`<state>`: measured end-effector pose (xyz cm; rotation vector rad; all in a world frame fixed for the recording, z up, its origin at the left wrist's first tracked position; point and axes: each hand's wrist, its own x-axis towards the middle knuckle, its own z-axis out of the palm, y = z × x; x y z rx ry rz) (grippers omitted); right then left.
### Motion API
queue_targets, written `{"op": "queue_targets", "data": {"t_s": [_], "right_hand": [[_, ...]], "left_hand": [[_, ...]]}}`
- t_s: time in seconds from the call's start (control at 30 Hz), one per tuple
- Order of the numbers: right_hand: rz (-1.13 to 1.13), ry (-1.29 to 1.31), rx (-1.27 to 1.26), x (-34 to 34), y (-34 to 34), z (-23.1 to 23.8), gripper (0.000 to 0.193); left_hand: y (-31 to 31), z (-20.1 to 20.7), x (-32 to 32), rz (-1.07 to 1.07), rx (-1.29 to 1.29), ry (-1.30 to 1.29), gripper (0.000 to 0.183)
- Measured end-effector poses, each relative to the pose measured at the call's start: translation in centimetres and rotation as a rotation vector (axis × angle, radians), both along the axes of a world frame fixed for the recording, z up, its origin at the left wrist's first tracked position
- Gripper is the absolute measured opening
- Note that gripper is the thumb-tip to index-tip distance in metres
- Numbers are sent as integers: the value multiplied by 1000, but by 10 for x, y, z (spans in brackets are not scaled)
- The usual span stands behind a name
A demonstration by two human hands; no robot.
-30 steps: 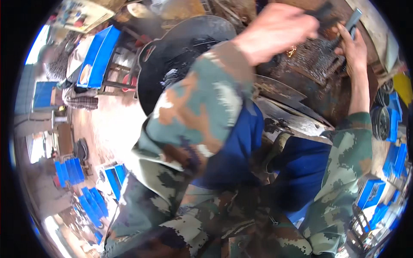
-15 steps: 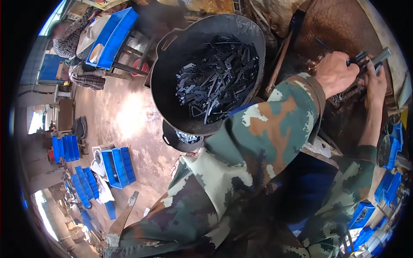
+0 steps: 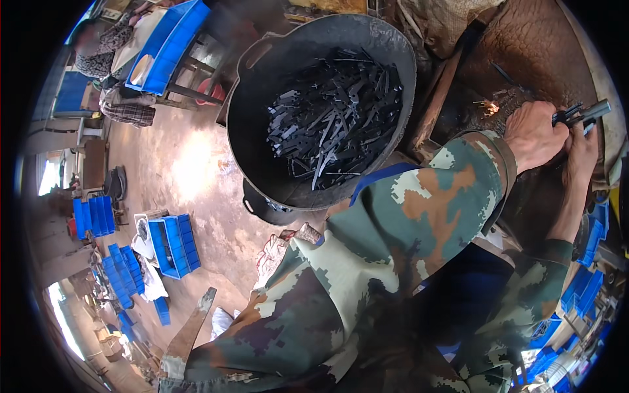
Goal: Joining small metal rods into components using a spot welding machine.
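Observation:
My left hand (image 3: 536, 135) is closed, knuckles up, at the far right over a brown, wet-looking work area. Close beside it my right hand (image 3: 580, 154) is closed too, its fingers around the same bundle. Between and beyond the fingers, dark metal pieces (image 3: 565, 115) stick out next to a grey metal rod (image 3: 597, 110). The fingers hide most of what is held. Orange sparks (image 3: 489, 107) show just left of my left hand, and a thin dark strip (image 3: 506, 75) lies beyond them.
A big black pan (image 3: 236, 131) holding many dark flat metal strips (image 3: 334, 118) stands left of my arms. A wooden bar (image 3: 436, 98) runs between pan and work area. Blue bins (image 3: 173, 245) sit on the floor. Another person (image 3: 98, 59) sits at the far left.
Both hands have shifted right with the held pieces, and the left hand has come nearer the right. The sparks are brighter and plainer. The whole view has shifted slightly.

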<state>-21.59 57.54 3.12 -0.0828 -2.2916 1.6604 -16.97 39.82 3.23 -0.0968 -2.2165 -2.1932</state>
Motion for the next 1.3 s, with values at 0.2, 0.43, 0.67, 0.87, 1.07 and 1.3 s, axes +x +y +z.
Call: {"op": "queue_targets", "data": {"t_s": [0.2, 0.43, 0.67, 0.87, 1.07, 1.3], "right_hand": [[32, -9, 8, 1, 3, 1, 26], [55, 9, 26, 6, -4, 5, 29], [-25, 18, 39, 10, -14, 9, 29], [11, 40, -26, 24, -32, 20, 20], [33, 64, -10, 27, -39, 24, 22], [45, 79, 2, 22, -39, 20, 20]], "left_hand": [[-1, -1, -3, -6, -7, -16, 26], [-1, 1, -3, -20, 5, -44, 27], [5, -16, -17, 29, -118, 117, 32], [7, -16, -12, 189, -60, 241, 30], [-8, -8, -13, -52, 29, 1, 21], [-12, -13, -14, -62, 72, -3, 20]]}}
